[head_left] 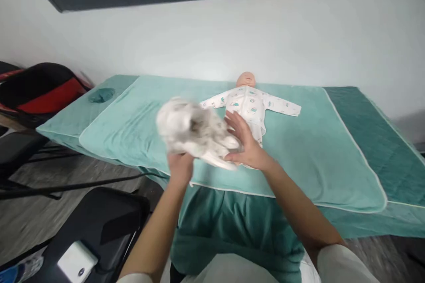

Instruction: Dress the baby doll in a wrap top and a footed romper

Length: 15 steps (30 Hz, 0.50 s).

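Gripping bunched white cloth (194, 130): left hand (181, 167) closed; right hand (244, 141) open, touching.

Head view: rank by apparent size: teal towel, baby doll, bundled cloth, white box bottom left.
1. teal towel, largest by far.
2. baby doll and bundled cloth: about alike; the cloth is held nearer the camera and blurred, so no ranking.
3. white box, smallest.
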### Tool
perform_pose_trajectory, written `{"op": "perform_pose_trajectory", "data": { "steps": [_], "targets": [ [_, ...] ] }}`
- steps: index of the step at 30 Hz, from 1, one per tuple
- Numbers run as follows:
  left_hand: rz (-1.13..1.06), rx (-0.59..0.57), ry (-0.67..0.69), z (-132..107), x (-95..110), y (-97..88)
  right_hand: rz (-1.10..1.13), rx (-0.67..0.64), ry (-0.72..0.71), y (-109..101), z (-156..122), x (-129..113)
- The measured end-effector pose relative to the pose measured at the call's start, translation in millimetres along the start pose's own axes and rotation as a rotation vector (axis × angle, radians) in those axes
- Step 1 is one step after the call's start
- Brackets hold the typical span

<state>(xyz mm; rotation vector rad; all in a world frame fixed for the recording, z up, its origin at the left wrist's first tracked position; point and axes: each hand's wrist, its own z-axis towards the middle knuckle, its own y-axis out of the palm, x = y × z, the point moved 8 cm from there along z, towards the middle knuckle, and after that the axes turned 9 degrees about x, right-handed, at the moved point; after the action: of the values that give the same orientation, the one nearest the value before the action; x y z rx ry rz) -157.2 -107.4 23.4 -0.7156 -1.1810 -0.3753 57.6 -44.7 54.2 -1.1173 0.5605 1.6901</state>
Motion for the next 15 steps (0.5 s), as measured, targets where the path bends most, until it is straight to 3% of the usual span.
{"op": "perform_pose_trajectory", "data": {
  "steps": [2,3,6,9,12,15],
  "targets": [
    [-0.166,-0.105,0.046,-17,32,50.6,-0.027,0.055,0.022,-1,1,-2],
    [-0.352,-0.193,0.037,-24,45,72.6,-0.053,0.104,0.033,-8,1,-1],
    [-0.661,-0.432,-0.031,-41,72,117.5,-0.092,0.240,0.042,-38,-3,4],
    [-0.681,-0.595,-0.056,-50,88,139.4,-0.167,0.360,0.005,-73,-4,4],
    [-0.642,-0.784,0.013,-54,99,152.8,-0.308,0.504,-0.085,-118,-2,-10],
    [-0.552,-0.825,0.070,-38,91,160.8,-0.554,0.644,-0.158,-176,-6,-24]
  ]
}}
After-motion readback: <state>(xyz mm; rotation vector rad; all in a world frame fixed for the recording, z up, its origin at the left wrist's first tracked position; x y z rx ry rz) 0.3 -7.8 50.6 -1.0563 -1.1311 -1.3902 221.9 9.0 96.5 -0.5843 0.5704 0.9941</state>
